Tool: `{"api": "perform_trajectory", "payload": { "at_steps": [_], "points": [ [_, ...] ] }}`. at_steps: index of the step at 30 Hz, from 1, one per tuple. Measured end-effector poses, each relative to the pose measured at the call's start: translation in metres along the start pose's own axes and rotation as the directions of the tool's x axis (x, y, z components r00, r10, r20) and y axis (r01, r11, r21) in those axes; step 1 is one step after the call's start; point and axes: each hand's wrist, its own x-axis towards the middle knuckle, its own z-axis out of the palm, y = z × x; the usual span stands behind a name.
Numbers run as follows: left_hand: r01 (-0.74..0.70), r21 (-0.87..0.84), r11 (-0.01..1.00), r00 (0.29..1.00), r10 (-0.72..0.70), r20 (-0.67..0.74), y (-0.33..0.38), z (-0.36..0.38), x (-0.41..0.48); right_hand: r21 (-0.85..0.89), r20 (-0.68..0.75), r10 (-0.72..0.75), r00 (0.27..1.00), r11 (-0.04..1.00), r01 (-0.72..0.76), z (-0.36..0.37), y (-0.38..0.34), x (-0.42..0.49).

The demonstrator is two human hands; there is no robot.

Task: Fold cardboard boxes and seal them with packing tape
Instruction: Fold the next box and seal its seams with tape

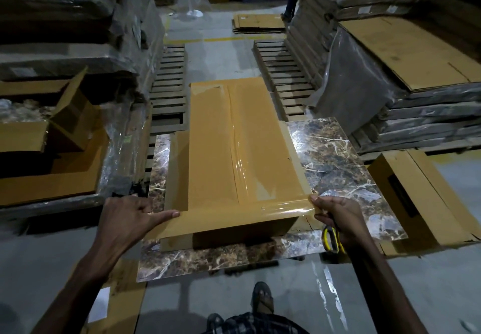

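Left hand (127, 216): we see it at the box's near left corner, 1 straight finger laid flat on the tape strip, pressing it down; it grips nothing.
Right hand (338, 216): fingers pinch the strip's free end just past the near right corner; the lower fingers also hold yellow-handled scissors (331, 240).
Tape strip (260, 210): clear, stretched taut between the 2 hands across the box's near edge.
Box (221, 151): long, flaps closed, lying lengthwise away from us on the marbled tabletop (338, 156).
Seam tape (238, 138): 1 run already lies along the centre seam, wrinkled in places.
Step in hand: we judge the cross strip at the near end is being laid.
Next move: we would lower the right end onto the cardboard, keep it taut, then smooth it flat.
Beyond: pallets (169, 86) and flat cardboard stacks (406, 55).
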Motion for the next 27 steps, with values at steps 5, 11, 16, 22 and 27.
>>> {"api": "perform_trajectory", "payload": {
  "at_steps": [5,11,16,22,27],
  "points": [
    [-0.007,0.090,0.996,1.000,0.005,0.027,-0.005,0.006,0.006,-0.006,-0.005,-0.006,1.000,1.000,0.006,0.002,0.006,0.006],
    [-0.002,0.095,0.995,1.000,0.000,0.023,-0.011,0.014,0.008,-0.019,-0.029,-0.031,0.999,0.999,0.031,0.005,0.011,0.013],
    [0.046,0.080,0.996,0.998,-0.049,0.037,-0.011,0.018,0.008,-0.023,-0.007,-0.019,1.000,1.000,0.019,0.006,0.016,0.016],
    [0.088,0.088,0.992,0.993,-0.095,0.074,-0.014,0.026,0.008,-0.020,-0.021,0.005,1.000,1.000,-0.006,0.006,0.015,0.016],
    [0.155,0.057,0.986,0.981,-0.161,0.112,-0.019,0.034,0.010,0.030,0.028,0.083,0.996,0.996,-0.084,0.008,0.012,0.013]
  ]
}}
